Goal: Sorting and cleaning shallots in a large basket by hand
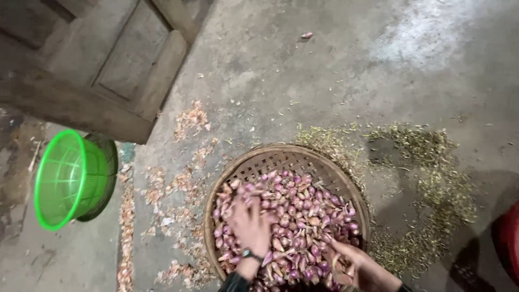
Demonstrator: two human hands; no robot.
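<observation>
The shallots (pixel 294 216) lie heaped in the round woven basket (pixel 281 157), which sits on the concrete floor (pixel 324 70) right in front of you. They fill the near and middle part of the basket, while a strip of bare weave shows along its far rim. Most of the bulbs look pink and purple and free of loose skin, so I judge the cleaning to be well along, though a few paler, papery pieces show among them near your hands and some sorting seems left.

Your left hand (pixel 250 224) lies flat on the heap with the fingers spread, pressing into the bulbs and gripping none of them that I can see. Your right hand (pixel 359 267) sits at the near right edge of the pile with the fingers curled among the shallots; I cannot tell whether it clasps any, since the bulbs hide the fingertips.

Outward from the basket, dry peelings (pixel 178 189) are strewn over the floor to its left, in a band that runs toward the near edge of the view. To the right and behind, a greenish litter of trimmed stalks (pixel 432 178) curves round the basket. Farther left, well apart, a green plastic basket (pixel 70 178) lies tipped on its side beside a wooden door (pixel 124 59). Something red (pixel 511 238) shows at the right edge, too cut off to identify.
</observation>
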